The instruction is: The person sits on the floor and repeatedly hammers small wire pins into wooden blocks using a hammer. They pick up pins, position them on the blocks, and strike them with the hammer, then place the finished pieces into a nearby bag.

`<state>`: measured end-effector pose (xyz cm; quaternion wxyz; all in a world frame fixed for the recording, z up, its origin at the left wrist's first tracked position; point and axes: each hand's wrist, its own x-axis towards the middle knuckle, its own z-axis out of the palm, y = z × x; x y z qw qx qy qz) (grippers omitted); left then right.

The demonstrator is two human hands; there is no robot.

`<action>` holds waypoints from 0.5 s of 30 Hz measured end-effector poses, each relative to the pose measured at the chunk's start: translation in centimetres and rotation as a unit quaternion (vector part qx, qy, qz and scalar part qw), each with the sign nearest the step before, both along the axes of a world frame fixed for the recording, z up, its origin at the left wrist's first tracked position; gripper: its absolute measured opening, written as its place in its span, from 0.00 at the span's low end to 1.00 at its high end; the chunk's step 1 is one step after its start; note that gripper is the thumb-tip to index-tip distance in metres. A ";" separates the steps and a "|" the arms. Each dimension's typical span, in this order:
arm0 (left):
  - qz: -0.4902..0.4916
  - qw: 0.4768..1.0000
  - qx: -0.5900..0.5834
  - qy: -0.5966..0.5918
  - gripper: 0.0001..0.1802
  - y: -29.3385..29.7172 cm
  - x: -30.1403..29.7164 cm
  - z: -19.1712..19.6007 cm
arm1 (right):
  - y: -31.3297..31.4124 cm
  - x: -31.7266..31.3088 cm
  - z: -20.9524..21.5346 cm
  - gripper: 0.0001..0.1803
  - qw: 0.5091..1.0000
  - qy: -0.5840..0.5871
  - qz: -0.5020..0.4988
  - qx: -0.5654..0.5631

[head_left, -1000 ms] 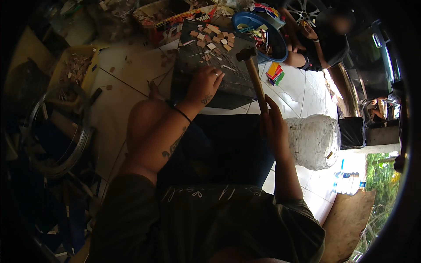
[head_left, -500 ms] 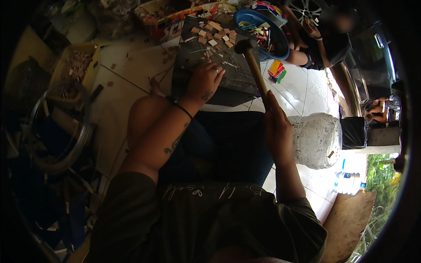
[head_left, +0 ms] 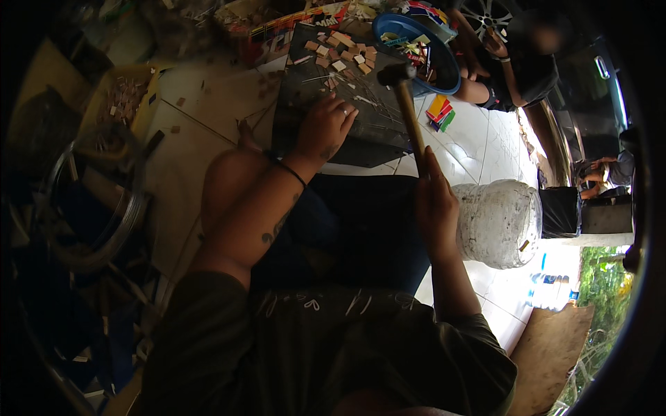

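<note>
In my right hand [head_left: 438,208] is a hammer [head_left: 409,114], gripped by its wooden handle. Its dark metal head is raised near the right edge of a dark work block [head_left: 295,128]. My left hand [head_left: 325,126] rests on that block with its fingers curled in and pressed together. Whatever those fingers hold, if anything, is too small or hidden to name. Thin wires or rods [head_left: 371,104] lie just beyond the left hand. Farther back on the block are several small wooden pieces [head_left: 344,54], some with pale faces.
A blue basin [head_left: 454,82] with scraps stands behind the block, near a seated person [head_left: 517,69]. Coloured cards [head_left: 440,112] lie on the tiles. At right is a whitish rounded container [head_left: 496,222]. A yellow crate [head_left: 148,104] of small pieces and a wire coil [head_left: 132,229] are at left.
The hammer head has shifted slightly right, while my right hand has moved a little left and down. My left hand stays almost where it was on the block.
</note>
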<state>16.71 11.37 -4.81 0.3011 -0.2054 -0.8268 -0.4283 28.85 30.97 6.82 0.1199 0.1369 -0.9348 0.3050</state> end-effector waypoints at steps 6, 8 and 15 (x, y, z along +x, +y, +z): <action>0.009 1.000 -0.011 0.014 0.06 0.0 -0.1 0.0 | 0.1 0.0 -0.2 0.28 0.999 -0.028 -0.017 0.002; 0.012 1.000 0.001 0.019 0.06 0.0 0.0 0.0 | 0.1 0.1 -0.3 0.28 1.000 -0.028 -0.010 0.001; 0.001 1.000 0.005 0.012 0.06 0.0 -0.1 0.0 | 0.1 -0.2 -0.6 0.27 1.000 0.012 0.015 -0.001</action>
